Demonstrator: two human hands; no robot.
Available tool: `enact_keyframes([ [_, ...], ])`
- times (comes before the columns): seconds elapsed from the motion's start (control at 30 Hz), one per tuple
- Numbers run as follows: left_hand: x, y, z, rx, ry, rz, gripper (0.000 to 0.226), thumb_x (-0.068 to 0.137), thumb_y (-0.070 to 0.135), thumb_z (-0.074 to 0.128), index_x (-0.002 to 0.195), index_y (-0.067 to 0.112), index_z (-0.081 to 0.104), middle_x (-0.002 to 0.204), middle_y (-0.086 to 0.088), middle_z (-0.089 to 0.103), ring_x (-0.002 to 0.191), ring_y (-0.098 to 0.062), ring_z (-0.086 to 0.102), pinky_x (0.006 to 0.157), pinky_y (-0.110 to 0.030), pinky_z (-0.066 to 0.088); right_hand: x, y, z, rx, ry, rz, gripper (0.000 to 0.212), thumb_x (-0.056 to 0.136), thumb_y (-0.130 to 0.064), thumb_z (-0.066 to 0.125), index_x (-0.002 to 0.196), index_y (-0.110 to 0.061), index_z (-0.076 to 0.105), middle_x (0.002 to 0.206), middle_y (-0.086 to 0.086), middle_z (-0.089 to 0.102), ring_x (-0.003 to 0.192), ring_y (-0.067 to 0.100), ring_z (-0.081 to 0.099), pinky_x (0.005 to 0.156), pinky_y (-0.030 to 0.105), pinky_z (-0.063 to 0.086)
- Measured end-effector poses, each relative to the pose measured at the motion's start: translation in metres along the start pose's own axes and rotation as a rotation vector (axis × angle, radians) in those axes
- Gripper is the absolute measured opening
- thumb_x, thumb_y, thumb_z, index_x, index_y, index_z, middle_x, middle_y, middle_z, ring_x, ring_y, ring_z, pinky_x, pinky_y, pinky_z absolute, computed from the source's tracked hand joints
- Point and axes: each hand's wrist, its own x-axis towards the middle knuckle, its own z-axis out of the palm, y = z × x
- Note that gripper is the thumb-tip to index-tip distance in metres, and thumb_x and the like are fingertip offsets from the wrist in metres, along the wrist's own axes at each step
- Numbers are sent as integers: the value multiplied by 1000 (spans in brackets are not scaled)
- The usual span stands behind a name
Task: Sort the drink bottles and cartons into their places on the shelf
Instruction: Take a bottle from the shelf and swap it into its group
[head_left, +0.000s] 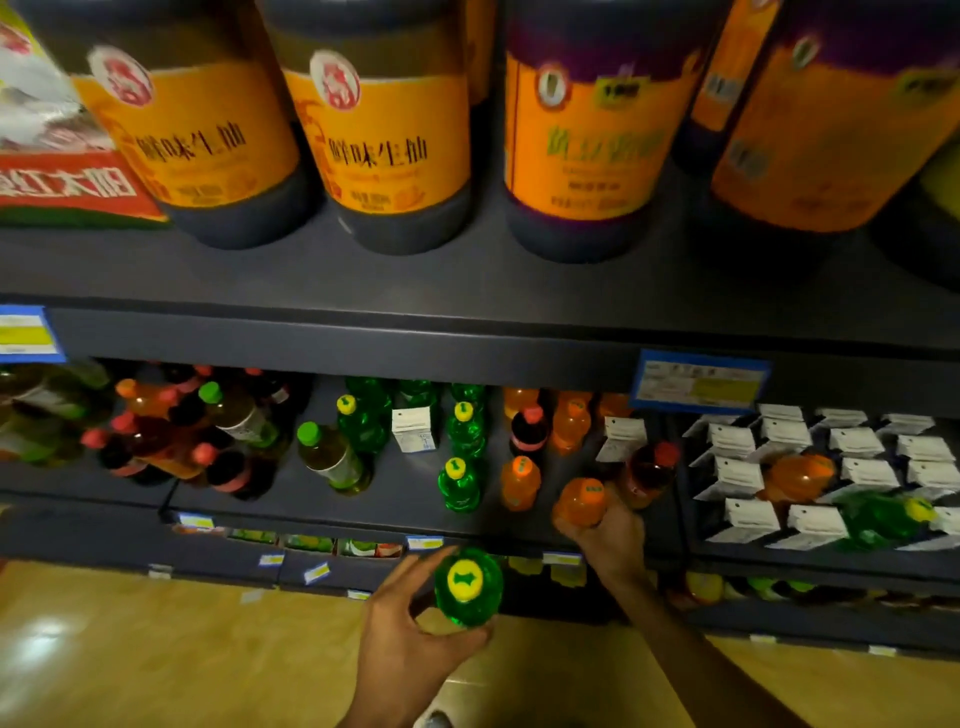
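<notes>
My left hand (410, 644) grips a green bottle with a yellow cap (468, 586), held in front of the shelf's front edge. My right hand (608, 535) holds an orange bottle (581, 501) over the front of the middle shelf (395, 499), next to another orange bottle (519, 480). A row of green bottles (460, 480) runs back along the shelf. White cartons (878, 457) fill the right section, where a stray orange bottle (800, 475) and a stray green bottle (883, 519) lie among them. One lone carton (414, 428) stands between the green bottles.
Large dark jugs with orange labels (384, 130) stand on the upper shelf (467, 322). Mixed red-capped and green-capped bottles (208, 441) crowd the left of the middle shelf. A lower shelf (322, 551) holds more drinks. Blue price tags (701, 382) hang on the shelf edges. Wooden floor (156, 649) lies below.
</notes>
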Motion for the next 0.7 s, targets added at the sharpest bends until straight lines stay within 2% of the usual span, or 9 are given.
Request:
enact_keyframes([
  [0.17, 8, -26, -7, 43, 7, -7, 73, 44, 37, 94, 113, 42, 68, 110, 13, 67, 101, -6, 67, 74, -18, 58, 41, 14, 21, -72, 50, 23, 58, 66, -26, 87, 115, -12, 58, 108, 13, 67, 104, 36, 62, 80, 31, 46],
  [0.3, 9, -31, -14, 59, 40, -41, 71, 45, 41, 93, 112, 43, 68, 107, 17, 68, 97, -4, 68, 72, -18, 59, 53, 15, 21, -45, 38, -11, 68, 65, -18, 88, 123, -5, 55, 117, 17, 64, 113, 36, 58, 95, 43, 48],
  [0.37, 11, -29, -17, 54, 47, -67, 70, 45, 41, 93, 111, 45, 68, 107, 17, 69, 97, -3, 68, 72, -16, 58, 48, 13, 17, -17, 12, 0, 73, 65, -10, 87, 128, -3, 51, 121, 18, 63, 115, 35, 57, 97, 45, 48],
  [0.43, 13, -25, -19, 47, 47, -93, 69, 46, 43, 93, 110, 46, 68, 107, 18, 69, 99, -1, 67, 73, -14, 57, 30, 9, 8, -27, 29, 9, 60, 71, -7, 81, 124, -2, 53, 114, 19, 65, 108, 36, 61, 85, 39, 50],
  [0.5, 17, -17, -23, 49, 39, -112, 67, 46, 44, 93, 109, 45, 68, 106, 20, 68, 101, 1, 65, 75, -14, 57, -1, 4, -1, -38, 58, -18, 43, 75, -4, 73, 116, -9, 60, 102, 11, 69, 97, 32, 65, 74, 29, 44],
  [0.53, 18, -11, -24, 52, 33, -114, 67, 46, 45, 93, 108, 43, 69, 106, 21, 68, 102, 1, 64, 76, -16, 57, -21, -3, -7, 7, 29, -52, 47, 75, 0, 72, 118, -17, 62, 103, -1, 69, 99, 23, 65, 77, 26, 45],
  [0.6, 21, 4, -25, 31, 18, -104, 64, 47, 46, 93, 106, 40, 70, 105, 19, 68, 101, 0, 65, 76, -20, 58, -66, -23, -17, 169, -145, -130, 63, 73, 1, 75, 124, -34, 58, 117, -25, 63, 113, 7, 60, 93, 22, 46],
  [0.63, 22, 13, -24, 17, 4, -93, 63, 47, 45, 93, 105, 40, 70, 104, 18, 69, 101, 0, 65, 75, -20, 58, -88, -36, -21, 206, -246, -182, 67, 71, -7, 78, 126, -37, 55, 123, -30, 60, 120, 0, 55, 99, 18, 43],
  [0.7, 22, 34, -23, -6, -43, -60, 60, 49, 45, 93, 104, 40, 71, 104, 15, 70, 100, -2, 66, 77, -22, 57, -124, -62, -26, 224, -387, -252, 78, 64, -27, 82, 135, -34, 50, 133, -28, 56, 125, -7, 50, 103, 13, 41],
])
